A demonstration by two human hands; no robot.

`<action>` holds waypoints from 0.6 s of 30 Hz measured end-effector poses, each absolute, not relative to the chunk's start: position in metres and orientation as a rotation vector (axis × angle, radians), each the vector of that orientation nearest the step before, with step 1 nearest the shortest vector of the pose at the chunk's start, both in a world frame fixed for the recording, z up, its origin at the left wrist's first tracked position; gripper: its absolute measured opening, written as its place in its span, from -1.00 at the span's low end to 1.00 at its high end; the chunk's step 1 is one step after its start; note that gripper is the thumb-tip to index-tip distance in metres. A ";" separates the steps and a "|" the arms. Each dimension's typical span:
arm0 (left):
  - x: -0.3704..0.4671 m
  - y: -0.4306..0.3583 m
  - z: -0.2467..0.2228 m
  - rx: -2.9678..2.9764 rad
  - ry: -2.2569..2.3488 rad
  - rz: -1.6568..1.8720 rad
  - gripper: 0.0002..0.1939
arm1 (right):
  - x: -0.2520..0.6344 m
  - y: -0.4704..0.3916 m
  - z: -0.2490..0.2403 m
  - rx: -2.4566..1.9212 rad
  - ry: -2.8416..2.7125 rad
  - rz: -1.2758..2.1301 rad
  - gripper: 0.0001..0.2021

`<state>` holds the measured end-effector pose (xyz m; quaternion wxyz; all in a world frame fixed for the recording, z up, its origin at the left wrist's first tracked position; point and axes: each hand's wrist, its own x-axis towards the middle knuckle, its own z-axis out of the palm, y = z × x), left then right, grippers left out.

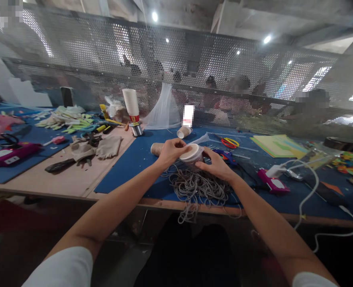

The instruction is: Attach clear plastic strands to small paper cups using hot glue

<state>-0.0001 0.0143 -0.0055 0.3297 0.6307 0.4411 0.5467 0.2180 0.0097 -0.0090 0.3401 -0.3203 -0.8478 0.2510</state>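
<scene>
My left hand [173,152] had its thumb and fingers clamped on the left edge of a white-topped round piece [191,155], while my right hand [215,164] curved round its other side, thumb in front, some fingers hidden behind. Gripping it from both sides probably kept it from turning. It sat between my hands, above the blue mat [119,171], its pale face tipped upward, seemingly so I could see it. Sheer film [202,138] trailed off beyond it, and I couldn't tell whether the two were joined. Just below lay a loose heap of grey cord [199,185], some loops hanging over the table edge, perhaps left near for easy reach. A brown roll-like piece [156,149] lay on its side by my left hand. Farther out, red-and-yellow scissors [230,142] rested to the right, and a stack of paper cups [130,103] stood behind, presumably nested to save room.
</scene>
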 end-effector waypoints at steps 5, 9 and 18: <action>0.001 0.010 -0.003 1.637 1.158 1.428 -0.71 | 0.219 0.010 -0.009 -0.839 -2.207 0.647 -0.58; 0.002 0.008 -0.001 1.631 1.147 1.410 -0.70 | 0.219 0.010 -0.009 -0.844 -2.199 0.656 -0.57; 0.001 0.009 -0.006 1.730 1.257 1.394 -0.76 | 0.218 0.009 -0.008 -0.854 -2.207 0.637 -0.60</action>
